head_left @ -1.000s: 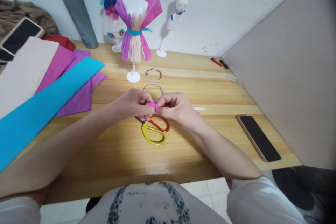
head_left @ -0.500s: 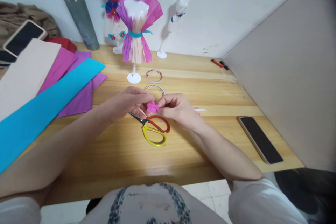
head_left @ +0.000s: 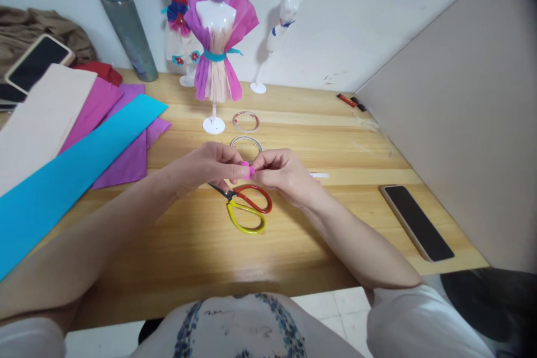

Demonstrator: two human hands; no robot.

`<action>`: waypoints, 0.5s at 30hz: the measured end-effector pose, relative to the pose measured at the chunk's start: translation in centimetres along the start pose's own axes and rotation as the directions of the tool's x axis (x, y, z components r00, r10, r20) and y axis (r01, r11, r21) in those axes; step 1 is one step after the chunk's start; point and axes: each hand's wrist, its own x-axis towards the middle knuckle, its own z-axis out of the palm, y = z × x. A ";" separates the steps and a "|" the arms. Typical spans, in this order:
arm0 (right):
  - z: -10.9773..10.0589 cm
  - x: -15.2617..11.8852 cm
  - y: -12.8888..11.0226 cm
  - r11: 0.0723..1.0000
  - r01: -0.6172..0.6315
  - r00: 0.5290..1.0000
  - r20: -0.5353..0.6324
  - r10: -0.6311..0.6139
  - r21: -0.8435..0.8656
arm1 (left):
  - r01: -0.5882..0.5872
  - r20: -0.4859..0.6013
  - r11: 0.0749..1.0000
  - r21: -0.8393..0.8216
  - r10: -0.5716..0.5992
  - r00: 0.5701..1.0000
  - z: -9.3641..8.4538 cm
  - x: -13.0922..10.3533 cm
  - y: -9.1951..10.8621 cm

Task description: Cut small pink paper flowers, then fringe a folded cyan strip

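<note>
A small pink paper flower (head_left: 248,170) is pinched between my two hands above the table. My left hand (head_left: 216,165) closes on its left side, with the thumb lying over part of the petals. On the other side my right hand (head_left: 280,172) grips its edge between thumb and forefinger. Just below the hands lies a pair of scissors (head_left: 247,207) with one red and one yellow handle loop, blades pointing left and partly under my left hand. A grey ring-shaped tape roll (head_left: 246,148) rests right behind the fingers.
Behind stand a mini mannequin in a purple-pink paper dress (head_left: 217,50) and other dressed mannequins. A second tape ring (head_left: 246,121), a steel flask (head_left: 126,22) and coloured paper sheets (head_left: 84,151) are beyond and left. A phone (head_left: 417,224) lies right.
My left thumb has moved over the pink flower and now covers its left part. The flower looks more folded or turned. My right hand has barely moved.
</note>
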 end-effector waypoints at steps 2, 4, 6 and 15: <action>0.1 0.0 0.0 1.000 0.003 1.000 0.013 -0.003 -0.005 | -0.016 -0.044 0.999 0.040 0.018 0.999 0.3 0.0 0.1; 0.2 -0.1 0.0 1.000 0.010 1.000 0.020 -0.009 -0.008 | -0.035 -0.062 0.998 0.055 0.039 0.997 0.6 0.0 0.1; 0.1 -0.1 0.0 1.000 0.014 1.000 0.028 -0.014 -0.001 | -0.035 -0.080 0.998 0.048 0.039 0.996 0.7 0.1 0.0; -1.5 0.1 0.4 0.889 0.171 0.972 0.219 -0.083 -0.425 | -0.145 -0.196 0.982 -0.123 0.119 0.973 -0.2 0.6 -1.1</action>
